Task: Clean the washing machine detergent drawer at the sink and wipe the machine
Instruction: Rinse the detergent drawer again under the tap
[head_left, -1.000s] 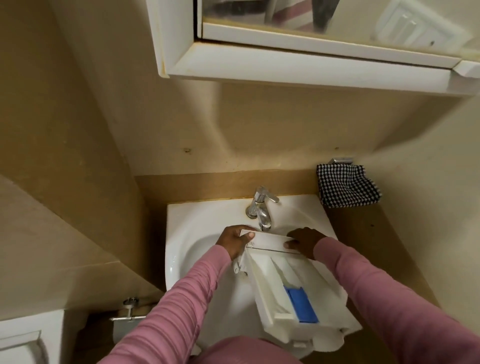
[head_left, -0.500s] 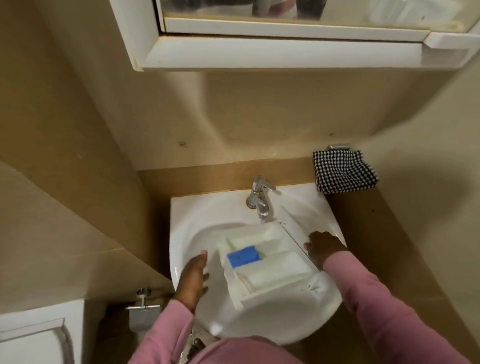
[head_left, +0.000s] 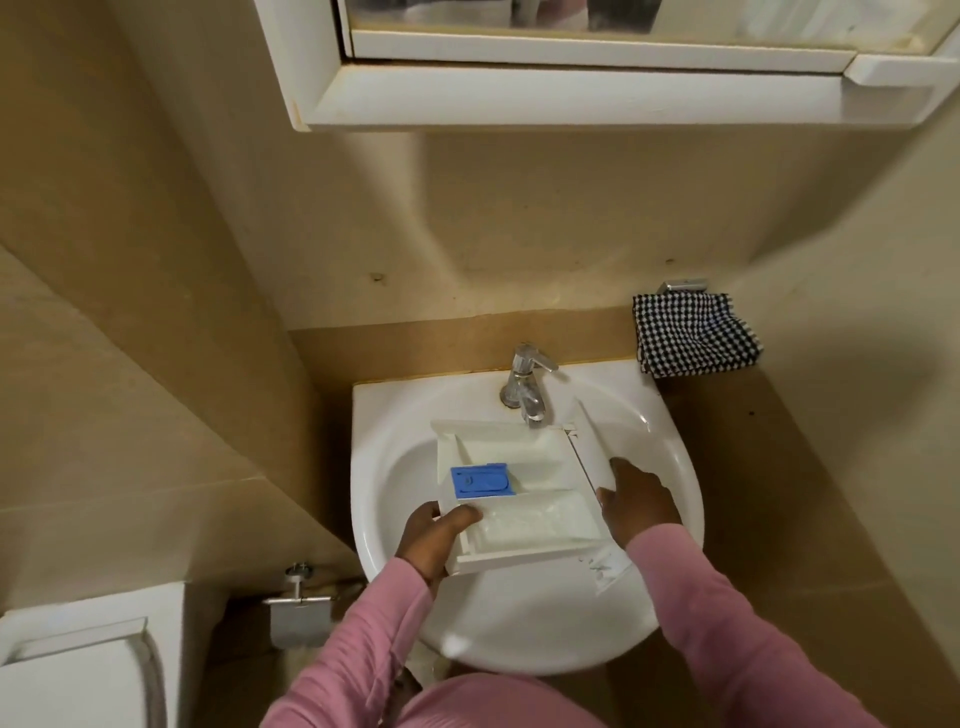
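The white detergent drawer (head_left: 524, 483) lies across the white sink (head_left: 395, 415), open side up, with a blue insert (head_left: 480, 480) in its left compartment. Its front panel points right, just below the chrome tap (head_left: 527, 384). My left hand (head_left: 434, 535) grips the drawer's near left corner, thumb on the rim. My right hand (head_left: 636, 501) holds the front panel at the drawer's right end. No water runs from the tap.
A black-and-white checked cloth (head_left: 693, 335) hangs on the wall to the right of the sink. A white mirror cabinet (head_left: 571, 93) juts out overhead. A toilet cistern (head_left: 78, 654) and a chrome paper holder (head_left: 298, 603) sit low on the left.
The drawer was turned from lengthwise to crosswise and laid in the basin. My left hand, free half a second ago, now grips its near left corner. The right hand kept hold.
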